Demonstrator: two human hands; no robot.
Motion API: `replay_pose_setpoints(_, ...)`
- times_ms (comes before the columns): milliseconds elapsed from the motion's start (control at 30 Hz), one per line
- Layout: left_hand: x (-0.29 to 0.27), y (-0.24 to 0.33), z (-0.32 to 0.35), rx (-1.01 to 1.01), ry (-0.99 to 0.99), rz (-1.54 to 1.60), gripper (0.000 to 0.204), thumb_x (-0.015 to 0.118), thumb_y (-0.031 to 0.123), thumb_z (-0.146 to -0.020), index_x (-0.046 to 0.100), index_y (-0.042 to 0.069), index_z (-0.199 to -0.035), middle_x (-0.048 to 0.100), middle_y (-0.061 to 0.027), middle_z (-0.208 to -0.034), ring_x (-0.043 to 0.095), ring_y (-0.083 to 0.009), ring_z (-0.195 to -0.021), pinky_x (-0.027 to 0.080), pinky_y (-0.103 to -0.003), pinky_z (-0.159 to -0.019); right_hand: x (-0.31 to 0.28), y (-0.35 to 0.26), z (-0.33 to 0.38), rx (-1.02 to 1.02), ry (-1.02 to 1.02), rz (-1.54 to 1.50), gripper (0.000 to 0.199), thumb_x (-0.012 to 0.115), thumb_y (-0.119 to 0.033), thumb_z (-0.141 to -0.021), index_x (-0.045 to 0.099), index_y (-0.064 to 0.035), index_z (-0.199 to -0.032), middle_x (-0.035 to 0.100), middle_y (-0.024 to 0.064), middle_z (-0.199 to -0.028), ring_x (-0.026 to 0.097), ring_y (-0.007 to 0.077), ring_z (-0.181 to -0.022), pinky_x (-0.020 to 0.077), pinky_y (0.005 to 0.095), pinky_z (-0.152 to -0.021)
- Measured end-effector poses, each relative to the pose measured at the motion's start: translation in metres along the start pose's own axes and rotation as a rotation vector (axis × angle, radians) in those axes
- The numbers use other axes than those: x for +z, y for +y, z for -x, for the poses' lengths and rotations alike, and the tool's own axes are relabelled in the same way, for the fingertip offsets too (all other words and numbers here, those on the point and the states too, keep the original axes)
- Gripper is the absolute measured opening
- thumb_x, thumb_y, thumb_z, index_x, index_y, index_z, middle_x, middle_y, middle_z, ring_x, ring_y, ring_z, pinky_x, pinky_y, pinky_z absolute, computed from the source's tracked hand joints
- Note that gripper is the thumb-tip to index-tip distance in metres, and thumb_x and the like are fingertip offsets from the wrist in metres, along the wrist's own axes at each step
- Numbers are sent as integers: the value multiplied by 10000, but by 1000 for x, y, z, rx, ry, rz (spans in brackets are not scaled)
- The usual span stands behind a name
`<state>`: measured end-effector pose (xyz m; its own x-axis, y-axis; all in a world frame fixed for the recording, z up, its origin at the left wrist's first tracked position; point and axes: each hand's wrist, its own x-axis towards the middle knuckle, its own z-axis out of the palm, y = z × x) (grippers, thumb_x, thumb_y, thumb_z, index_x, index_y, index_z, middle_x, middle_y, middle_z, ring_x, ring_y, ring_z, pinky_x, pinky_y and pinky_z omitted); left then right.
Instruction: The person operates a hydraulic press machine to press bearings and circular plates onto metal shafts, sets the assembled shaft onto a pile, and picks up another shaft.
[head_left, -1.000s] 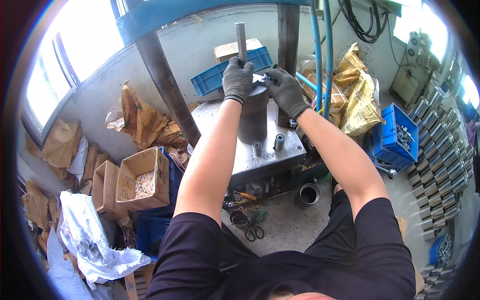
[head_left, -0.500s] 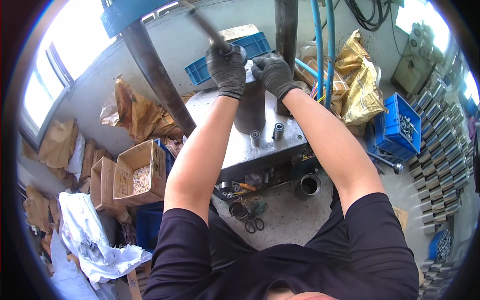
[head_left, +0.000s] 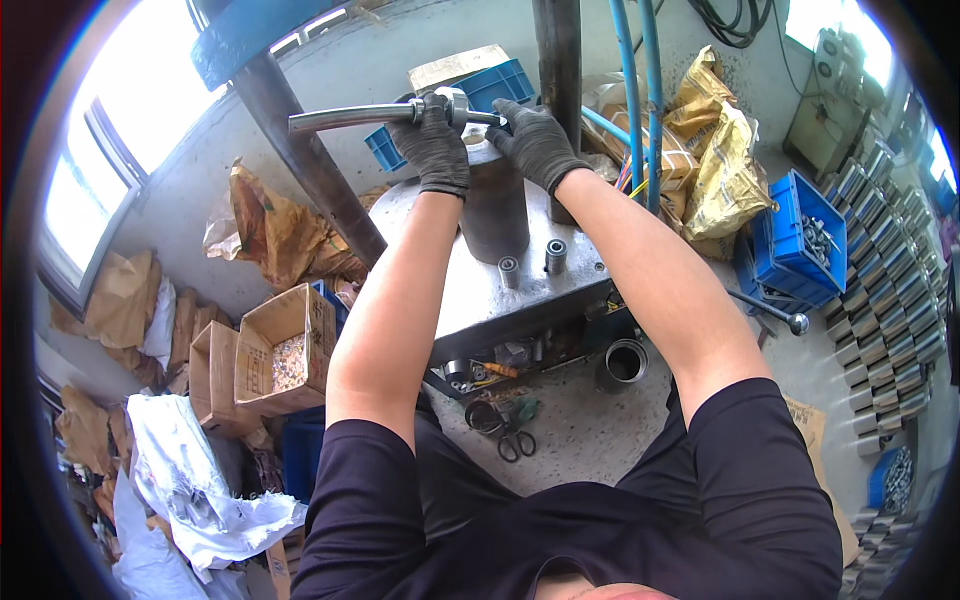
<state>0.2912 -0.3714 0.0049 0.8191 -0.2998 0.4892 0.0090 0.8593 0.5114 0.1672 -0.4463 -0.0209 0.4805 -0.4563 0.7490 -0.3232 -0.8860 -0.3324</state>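
My left hand (head_left: 436, 150), in a dark grey work glove, is closed around a shiny piston rod (head_left: 350, 117) with a thick round collar. The rod lies nearly level, its long end pointing left and a thinner end pointing right. At that thinner end my right hand (head_left: 540, 145), gloved alike, has its fingers closed on the tip. Just below both hands a dark steel cylinder (head_left: 495, 215) stands upright on the metal press bed (head_left: 450, 300); the hands partly cover its top. Two small metal sleeves (head_left: 555, 256) stand on the bed in front of it.
Dark steel columns (head_left: 310, 160) rise at both sides of the bed. Blue hoses (head_left: 650, 110) hang at the right. Cardboard boxes (head_left: 285, 350) stand left, a blue crate (head_left: 805, 240) of metal parts right. Scissors (head_left: 516, 445) and an open cylinder (head_left: 624, 364) are on the floor below.
The piston rod has swung from a steep, blurred slant to nearly level, its long end now pointing left. My left hand has lowered slightly; my right hand has moved slightly left.
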Motion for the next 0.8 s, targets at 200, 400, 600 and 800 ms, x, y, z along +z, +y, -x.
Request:
replay_pose_setpoints(200,11,15,6,0,-119,-37,313,668,-66,-852,441,102,-989,540,-29,-912,614,-143,-786,608,-327,-647,-8,-6,-2,100,-74,15,463,671,-324,-945,631,-114,-1355,724,207,-1129,681,383,-1059,524,459,-968)
replay_pose_setpoints(400,11,9,-27,114,-168,-583,272,659,34,-845,492,-2,-1056,624,-114,-848,658,-192,-735,585,-332,-661,-57,-21,44,-41,-64,-110,289,667,-201,-927,681,-29,-1158,693,206,-1171,644,377,-1125,521,432,-958)
replay_pose_setpoints(600,31,30,-21,6,-261,-647,161,643,34,-842,540,-11,-957,645,-103,-772,688,-202,-664,580,-339,-588,-219,-38,115,-504,-487,325,219,706,-57,-746,705,-58,-965,659,116,-1191,636,329,-1066,506,427,-942)
replay_pose_setpoints(800,39,36,-26,-49,-272,-604,93,638,7,-836,558,0,-883,639,-85,-741,703,-182,-657,601,-313,-588,-338,-13,193,-171,-705,497,153,749,-165,-773,706,-63,-878,684,135,-989,632,348,-987,482,444,-905)
